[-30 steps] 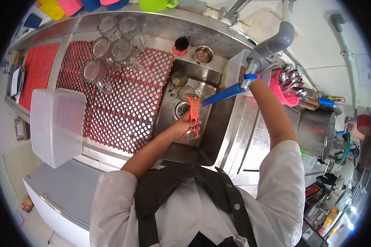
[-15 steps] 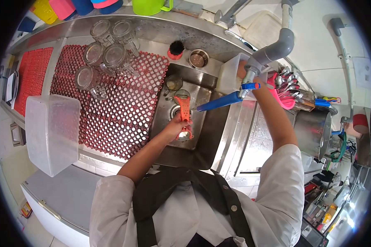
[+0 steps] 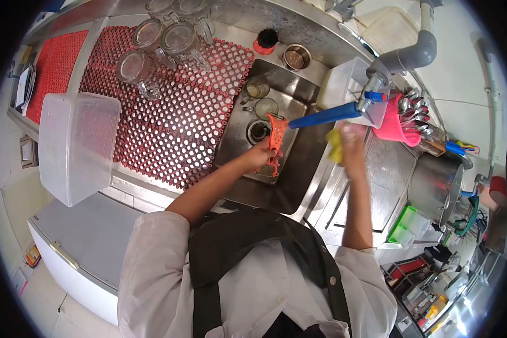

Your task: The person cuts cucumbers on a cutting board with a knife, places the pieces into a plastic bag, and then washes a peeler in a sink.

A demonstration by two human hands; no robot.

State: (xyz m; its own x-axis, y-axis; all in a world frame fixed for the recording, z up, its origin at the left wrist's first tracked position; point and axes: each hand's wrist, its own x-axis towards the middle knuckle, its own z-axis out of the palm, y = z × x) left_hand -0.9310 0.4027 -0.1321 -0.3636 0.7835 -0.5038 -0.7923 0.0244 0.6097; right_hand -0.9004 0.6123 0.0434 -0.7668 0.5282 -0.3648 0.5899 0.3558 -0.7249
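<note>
My left hand [image 3: 260, 155] grips an orange perforated utensil [image 3: 276, 135] over the steel sink [image 3: 287, 188]. Yellow sponge-like material [image 3: 335, 145] is held in my right hand [image 3: 352, 147], blurred by motion, just right of the sink. A blue tap hose [image 3: 327, 115] reaches over the sink between the hands. Inside the basin lie glass mugs [image 3: 257, 89], close to the utensil's upper end.
Upturned glass mugs [image 3: 180, 38] stand on the red mat [image 3: 169, 124]. A clear plastic bin [image 3: 79, 146] is at the left. Behind the tap sit a translucent container [image 3: 343, 79] and a pink basket of spoons [image 3: 397, 132]. A black brush [image 3: 267, 39] stands behind the sink.
My right hand has come out from the translucent container behind the tap toward the sink, now with the yellow material. The left hand still holds the orange utensil. The whole view has shifted.
</note>
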